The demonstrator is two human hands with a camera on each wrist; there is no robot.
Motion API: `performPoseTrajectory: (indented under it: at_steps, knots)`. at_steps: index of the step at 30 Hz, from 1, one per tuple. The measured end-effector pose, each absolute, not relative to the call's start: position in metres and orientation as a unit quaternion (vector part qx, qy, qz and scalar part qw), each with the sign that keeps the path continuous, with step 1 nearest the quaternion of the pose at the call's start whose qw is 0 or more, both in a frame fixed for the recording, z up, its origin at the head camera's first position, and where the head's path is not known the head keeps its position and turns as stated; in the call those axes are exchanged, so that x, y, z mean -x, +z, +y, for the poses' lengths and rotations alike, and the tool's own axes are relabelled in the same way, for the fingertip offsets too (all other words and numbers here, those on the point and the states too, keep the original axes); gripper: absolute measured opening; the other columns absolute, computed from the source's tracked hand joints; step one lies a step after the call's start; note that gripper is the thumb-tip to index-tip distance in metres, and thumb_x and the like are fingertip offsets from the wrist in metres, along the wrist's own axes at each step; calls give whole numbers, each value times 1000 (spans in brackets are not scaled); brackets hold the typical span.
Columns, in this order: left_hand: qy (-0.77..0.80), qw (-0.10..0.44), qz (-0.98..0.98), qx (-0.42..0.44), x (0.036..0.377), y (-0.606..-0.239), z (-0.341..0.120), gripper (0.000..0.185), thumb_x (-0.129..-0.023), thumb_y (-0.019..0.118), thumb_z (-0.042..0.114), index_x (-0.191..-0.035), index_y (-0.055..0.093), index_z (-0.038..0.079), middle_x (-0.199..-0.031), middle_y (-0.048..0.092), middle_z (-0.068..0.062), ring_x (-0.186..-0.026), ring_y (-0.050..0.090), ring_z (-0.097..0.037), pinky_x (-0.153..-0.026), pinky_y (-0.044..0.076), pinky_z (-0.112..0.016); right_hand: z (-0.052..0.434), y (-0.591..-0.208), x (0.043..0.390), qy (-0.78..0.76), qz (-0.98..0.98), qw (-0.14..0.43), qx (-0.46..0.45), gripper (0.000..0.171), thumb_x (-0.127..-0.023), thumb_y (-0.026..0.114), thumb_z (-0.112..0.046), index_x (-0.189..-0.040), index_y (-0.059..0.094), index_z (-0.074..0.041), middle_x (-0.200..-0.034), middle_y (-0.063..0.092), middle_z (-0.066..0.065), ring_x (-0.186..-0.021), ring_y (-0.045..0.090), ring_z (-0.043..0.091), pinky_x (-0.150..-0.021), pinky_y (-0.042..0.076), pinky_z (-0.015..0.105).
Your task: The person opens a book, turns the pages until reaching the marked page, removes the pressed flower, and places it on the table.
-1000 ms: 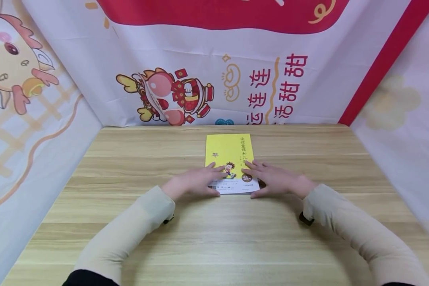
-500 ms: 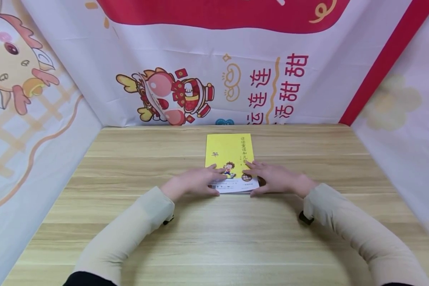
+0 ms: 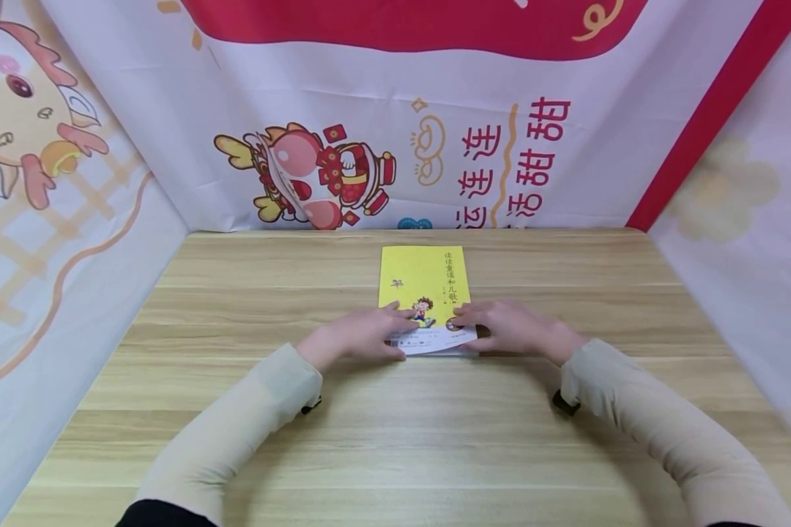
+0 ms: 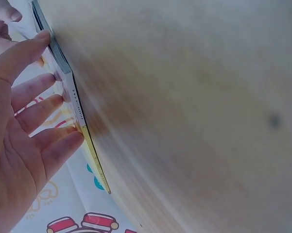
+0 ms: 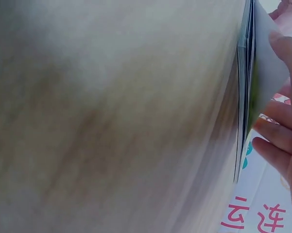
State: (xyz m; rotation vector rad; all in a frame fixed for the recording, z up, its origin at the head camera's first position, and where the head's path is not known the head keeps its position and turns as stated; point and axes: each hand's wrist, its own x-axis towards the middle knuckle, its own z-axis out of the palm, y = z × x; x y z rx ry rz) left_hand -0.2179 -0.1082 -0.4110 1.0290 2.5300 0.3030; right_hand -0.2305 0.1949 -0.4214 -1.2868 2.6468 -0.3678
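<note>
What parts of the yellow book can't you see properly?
- Thin yellow paperback book: head view, its near corners are covered by the left hand and right hand.
- Cover writing: head view, too small to read.
- Inside pages: right wrist view, edge-on and blurred.

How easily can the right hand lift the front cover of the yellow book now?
Probably easily: the right hand already pinches the cover's near right corner, raised off the pages of the yellow book, while the left hand only rests on the left side.
</note>
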Motion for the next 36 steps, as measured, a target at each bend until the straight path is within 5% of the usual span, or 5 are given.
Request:
performPoseTrajectory:
  at_steps: [7,21,31,36]
  knots:
    - [113,188,902,-371,216,-410,-106,61,-98,69,41,-151,53,17,-163,37,1,-152,25,-34,-121,25,-49,193,-421,232,-146,884,68,438,37,-100,69,-27,-135,68,-15,-139,64,8,-130,58,28,-109,45,47]
    - [117,173,918,-337,214,-411,-94,61,-98,67,49,-151,53,22,-158,45,-2,-149,35,-33,-118,32,-50,184,-415,237,-174,898,70,399,28,-101,69,-27,-124,74,-13,-119,74,1,-108,71,15,-95,56,36]
    - [160,163,905,-359,216,-406,-80,55,-100,67,41,-146,57,12,-136,65,-2,-108,62,-11,-97,51,-33,178,-415,237,-176,900,64,393,25,-101,67,-30,-119,77,-15,-114,76,-1,-104,72,14,-94,56,36]
    - [178,174,901,-356,218,-407,-78,44,-105,61,32,-144,60,11,-135,66,-3,-118,63,-13,-103,50,-34,176,-413,238,-183,901,53,389,22,-101,68,-29,-115,78,-14,-110,77,-1,-100,72,14,-90,58,36]
